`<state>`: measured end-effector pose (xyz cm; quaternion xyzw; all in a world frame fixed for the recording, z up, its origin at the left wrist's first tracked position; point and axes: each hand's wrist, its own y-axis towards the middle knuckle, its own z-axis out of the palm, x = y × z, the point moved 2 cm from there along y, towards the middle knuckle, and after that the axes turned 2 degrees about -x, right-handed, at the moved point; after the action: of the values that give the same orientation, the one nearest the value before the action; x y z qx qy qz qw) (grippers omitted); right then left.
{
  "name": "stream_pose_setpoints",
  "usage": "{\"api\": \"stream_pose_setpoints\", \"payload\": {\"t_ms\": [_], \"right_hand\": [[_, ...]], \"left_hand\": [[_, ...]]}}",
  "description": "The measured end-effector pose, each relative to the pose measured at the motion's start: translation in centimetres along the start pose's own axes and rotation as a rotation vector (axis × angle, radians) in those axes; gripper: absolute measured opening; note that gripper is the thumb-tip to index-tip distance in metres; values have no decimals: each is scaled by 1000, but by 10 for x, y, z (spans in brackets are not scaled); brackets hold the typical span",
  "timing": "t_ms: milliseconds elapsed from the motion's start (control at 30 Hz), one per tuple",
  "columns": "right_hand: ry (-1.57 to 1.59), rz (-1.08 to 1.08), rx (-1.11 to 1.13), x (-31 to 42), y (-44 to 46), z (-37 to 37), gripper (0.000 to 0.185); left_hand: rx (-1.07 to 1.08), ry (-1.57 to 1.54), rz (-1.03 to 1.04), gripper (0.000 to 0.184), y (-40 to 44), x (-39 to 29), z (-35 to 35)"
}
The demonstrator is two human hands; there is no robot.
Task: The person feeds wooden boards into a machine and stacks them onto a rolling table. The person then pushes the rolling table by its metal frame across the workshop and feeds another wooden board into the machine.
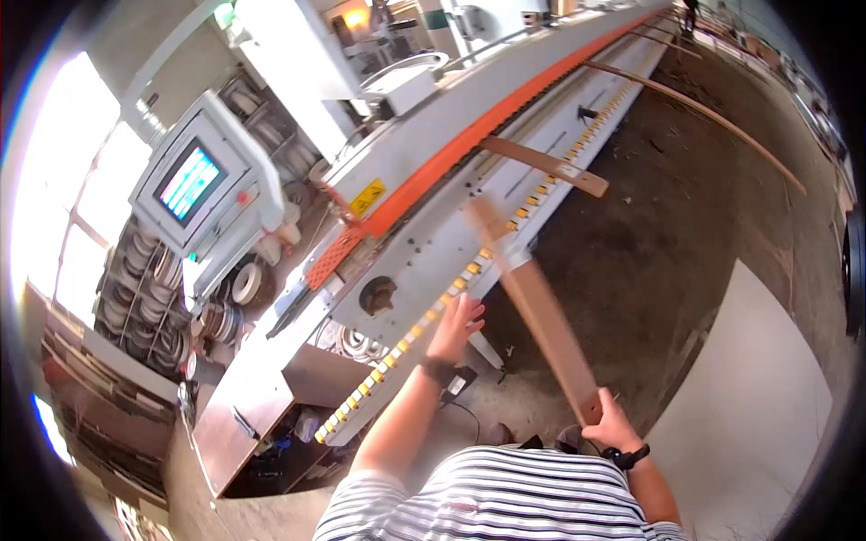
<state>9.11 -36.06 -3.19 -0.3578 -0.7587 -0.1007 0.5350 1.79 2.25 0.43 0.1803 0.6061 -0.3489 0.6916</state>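
So the right hand [615,422] is closed on the near end of a brown board [552,326], thumb side up by the edge. Left hand [457,326] is loosely open, fingers a bit apart, nothing in it that I can see, right by the row of yellow rollers [391,361]; can't tell if it's touching them. The board slants away from the person, its blurry far end over that row, alongside the long grey machine [541,68] with the orange strip [469,140]. Just past it, another brown board [550,168] pokes out from under the orange. Further left there's a control panel [189,180] with its screen lit, and a big white sheet [749,388] is over on the right
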Motion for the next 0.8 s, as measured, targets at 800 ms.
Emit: {"api": "stream_pose_setpoints", "payload": {"t_ms": [800], "right_hand": [[-417, -473, 218, 141, 184, 194, 101]], "left_hand": [[-349, 1148, 112, 81, 187, 4, -250]]}}
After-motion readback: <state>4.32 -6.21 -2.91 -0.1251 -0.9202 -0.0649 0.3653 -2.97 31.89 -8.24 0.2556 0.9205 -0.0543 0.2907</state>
